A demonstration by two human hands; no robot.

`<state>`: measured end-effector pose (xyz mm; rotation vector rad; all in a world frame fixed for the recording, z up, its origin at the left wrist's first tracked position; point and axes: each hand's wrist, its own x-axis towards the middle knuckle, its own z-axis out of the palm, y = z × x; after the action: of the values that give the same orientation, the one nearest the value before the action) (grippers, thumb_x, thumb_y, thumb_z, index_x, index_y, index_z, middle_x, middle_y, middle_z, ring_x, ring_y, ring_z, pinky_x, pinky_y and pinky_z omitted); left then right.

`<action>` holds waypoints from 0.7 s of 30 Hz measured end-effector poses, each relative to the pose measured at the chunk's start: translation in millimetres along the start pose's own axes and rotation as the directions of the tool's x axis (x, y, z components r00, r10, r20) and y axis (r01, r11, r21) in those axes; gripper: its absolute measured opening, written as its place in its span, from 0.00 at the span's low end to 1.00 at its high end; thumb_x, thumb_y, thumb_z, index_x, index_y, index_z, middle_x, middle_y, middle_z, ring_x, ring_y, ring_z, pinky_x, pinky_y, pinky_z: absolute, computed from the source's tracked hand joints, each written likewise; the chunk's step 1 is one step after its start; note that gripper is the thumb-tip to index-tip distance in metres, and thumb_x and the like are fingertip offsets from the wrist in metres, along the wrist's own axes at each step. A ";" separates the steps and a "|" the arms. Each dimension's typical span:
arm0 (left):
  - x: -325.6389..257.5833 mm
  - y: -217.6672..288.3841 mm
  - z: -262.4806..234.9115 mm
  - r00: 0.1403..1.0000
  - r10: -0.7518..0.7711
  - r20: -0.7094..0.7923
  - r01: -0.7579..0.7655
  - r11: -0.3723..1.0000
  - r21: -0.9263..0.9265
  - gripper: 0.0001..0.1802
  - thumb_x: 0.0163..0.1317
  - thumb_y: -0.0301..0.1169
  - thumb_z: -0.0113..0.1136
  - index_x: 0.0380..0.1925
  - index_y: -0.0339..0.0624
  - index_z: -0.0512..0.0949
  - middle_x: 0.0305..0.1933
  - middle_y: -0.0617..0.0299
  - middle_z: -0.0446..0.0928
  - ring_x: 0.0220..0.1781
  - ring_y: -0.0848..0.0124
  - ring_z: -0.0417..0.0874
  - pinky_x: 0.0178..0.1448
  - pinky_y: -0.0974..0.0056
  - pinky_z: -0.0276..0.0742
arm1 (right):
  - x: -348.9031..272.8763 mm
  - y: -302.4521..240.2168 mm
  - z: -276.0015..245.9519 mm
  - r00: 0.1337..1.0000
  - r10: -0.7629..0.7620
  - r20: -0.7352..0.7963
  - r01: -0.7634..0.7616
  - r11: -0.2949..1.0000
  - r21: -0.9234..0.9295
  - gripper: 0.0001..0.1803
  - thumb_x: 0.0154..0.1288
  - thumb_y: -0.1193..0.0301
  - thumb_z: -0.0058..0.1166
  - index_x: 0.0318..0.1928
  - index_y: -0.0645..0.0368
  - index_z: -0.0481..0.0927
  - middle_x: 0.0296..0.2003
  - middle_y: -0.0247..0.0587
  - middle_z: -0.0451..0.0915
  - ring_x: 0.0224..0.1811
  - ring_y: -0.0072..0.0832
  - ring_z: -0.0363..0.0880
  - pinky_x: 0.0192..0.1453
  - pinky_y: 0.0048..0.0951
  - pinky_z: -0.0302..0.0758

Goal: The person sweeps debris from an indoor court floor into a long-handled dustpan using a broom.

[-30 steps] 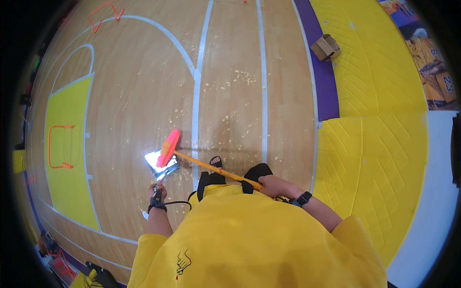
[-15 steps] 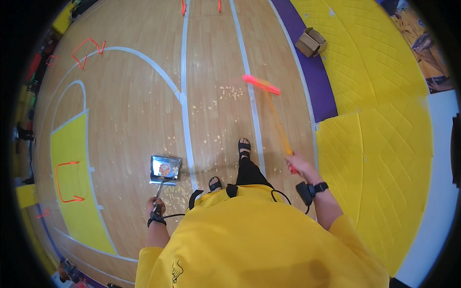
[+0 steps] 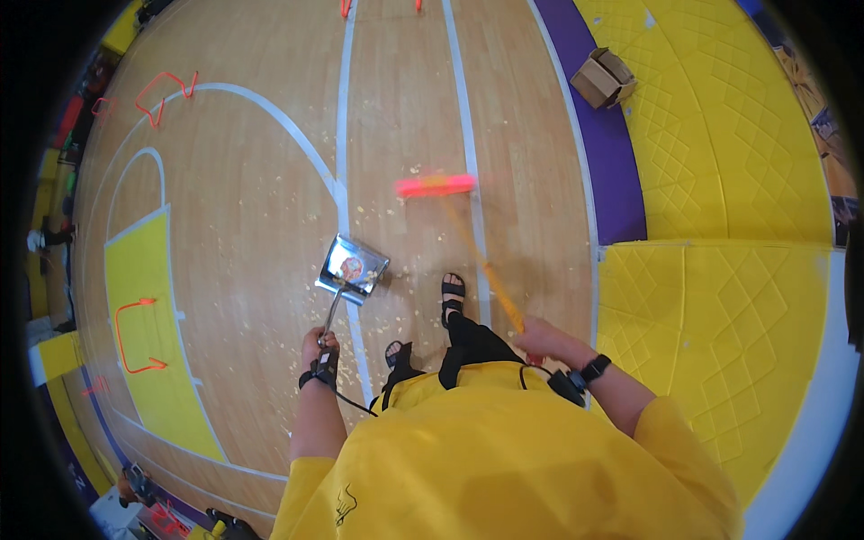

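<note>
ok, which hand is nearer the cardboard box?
Right. The right hand, gripping the broom, is below and slightly left of the box in the picture; the left hand, on the dustpan handle, is also below but much farther left.

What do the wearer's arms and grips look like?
Short yellow sleeves on both arms. Left grip: ungloved, black boxy wrist unit on a dark strap, thin black cable trailing off. Right grip: ungloved, black watch-like wristband, black boxy module beside it, dark looped cable.
</note>
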<state>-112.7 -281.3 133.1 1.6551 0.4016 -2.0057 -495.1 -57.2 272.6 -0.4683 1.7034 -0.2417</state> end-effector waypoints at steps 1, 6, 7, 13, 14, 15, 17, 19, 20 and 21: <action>1.8 -3.2 8.4 1.000 -0.013 0.007 0.013 1.000 -0.004 0.07 0.53 0.29 0.44 0.21 0.41 0.59 0.13 0.66 0.60 0.12 0.78 0.60 0.13 0.77 0.61 | -15.9 -10.0 -4.8 0.997 -0.008 0.073 0.007 1.000 0.007 0.06 0.49 0.72 0.46 0.24 0.63 0.69 0.11 0.36 0.67 0.11 0.22 0.66 0.13 0.21 0.62; 12.4 -2.0 18.6 0.996 -0.053 0.070 0.063 0.985 -0.160 0.06 0.53 0.28 0.44 0.20 0.40 0.61 0.14 0.66 0.61 0.12 0.79 0.62 0.14 0.78 0.63 | -15.3 -14.6 -35.4 0.897 0.004 0.443 -0.070 0.989 0.132 0.06 0.50 0.71 0.46 0.27 0.60 0.67 0.13 0.32 0.66 0.10 0.19 0.65 0.12 0.19 0.60; 11.8 -1.4 9.8 0.997 -0.045 0.061 0.055 0.983 -0.173 0.06 0.53 0.28 0.44 0.20 0.40 0.61 0.14 0.66 0.61 0.12 0.79 0.62 0.14 0.78 0.63 | -14.1 -16.8 -36.9 0.901 -0.031 0.433 -0.036 0.989 0.145 0.06 0.50 0.71 0.46 0.27 0.60 0.67 0.14 0.31 0.66 0.10 0.17 0.63 0.12 0.18 0.59; -20.3 0.8 -96.2 0.986 0.155 -0.052 -0.163 0.958 -0.235 0.08 0.54 0.30 0.43 0.19 0.41 0.61 0.14 0.65 0.61 0.11 0.78 0.62 0.12 0.77 0.62 | -11.9 -18.8 -31.8 0.891 -0.083 0.446 -0.141 0.884 0.446 0.07 0.51 0.70 0.47 0.27 0.59 0.66 0.14 0.29 0.63 0.10 0.16 0.61 0.11 0.17 0.57; -27.7 -0.4 -114.9 0.985 0.159 -0.068 -0.171 0.952 -0.252 0.08 0.54 0.30 0.43 0.19 0.41 0.61 0.14 0.65 0.61 0.11 0.78 0.62 0.12 0.77 0.62 | -13.4 -19.1 -27.1 0.922 -0.074 0.381 -0.098 0.906 0.413 0.07 0.51 0.69 0.47 0.28 0.59 0.66 0.15 0.29 0.63 0.10 0.16 0.60 0.11 0.17 0.57; -35.3 -1.3 -134.5 0.982 0.157 -0.103 -0.178 0.956 -0.234 0.08 0.54 0.30 0.44 0.20 0.41 0.60 0.14 0.65 0.61 0.11 0.78 0.62 0.12 0.77 0.62 | -12.9 -17.0 -23.1 0.915 -0.067 0.398 -0.106 0.911 0.397 0.07 0.51 0.69 0.47 0.28 0.59 0.66 0.15 0.29 0.63 0.10 0.16 0.60 0.11 0.17 0.57; -49.1 -8.1 -169.7 0.978 0.156 -0.136 -0.185 0.954 -0.234 0.08 0.54 0.30 0.44 0.21 0.41 0.60 0.14 0.65 0.62 0.12 0.78 0.62 0.12 0.77 0.62 | -13.1 -11.8 -21.7 0.969 0.001 0.249 -0.121 0.876 0.468 0.07 0.52 0.70 0.47 0.29 0.58 0.65 0.15 0.30 0.63 0.10 0.16 0.60 0.12 0.18 0.57; -58.6 -13.7 -203.0 0.961 0.145 -0.237 -0.188 0.967 -0.170 0.08 0.53 0.31 0.45 0.20 0.41 0.61 0.14 0.64 0.62 0.12 0.78 0.62 0.12 0.77 0.62 | -14.1 -8.1 -22.9 0.981 -0.012 0.194 -0.084 0.873 0.481 0.07 0.52 0.72 0.47 0.31 0.58 0.65 0.16 0.30 0.63 0.11 0.16 0.60 0.12 0.17 0.58; -60.8 -16.8 -220.9 0.957 0.151 -0.248 -0.203 0.958 -0.202 0.09 0.53 0.31 0.45 0.20 0.41 0.61 0.14 0.64 0.62 0.12 0.78 0.62 0.12 0.77 0.62 | -15.3 -6.6 -19.0 0.990 -0.018 0.137 -0.054 0.860 0.507 0.07 0.53 0.73 0.46 0.32 0.59 0.64 0.17 0.30 0.63 0.11 0.15 0.60 0.12 0.17 0.58; -64.1 -18.5 -240.5 0.957 0.149 -0.248 -0.205 0.954 -0.217 0.09 0.53 0.31 0.45 0.20 0.41 0.61 0.14 0.64 0.62 0.12 0.78 0.62 0.12 0.77 0.62 | -15.2 -8.1 -12.1 0.990 -0.020 0.140 -0.053 0.868 0.495 0.07 0.53 0.73 0.46 0.32 0.59 0.64 0.17 0.30 0.63 0.11 0.15 0.60 0.12 0.17 0.58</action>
<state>83.5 -127.3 141.9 1.7059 0.5344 -1.5733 -503.6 -59.0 291.7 -0.0808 1.4347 -0.6056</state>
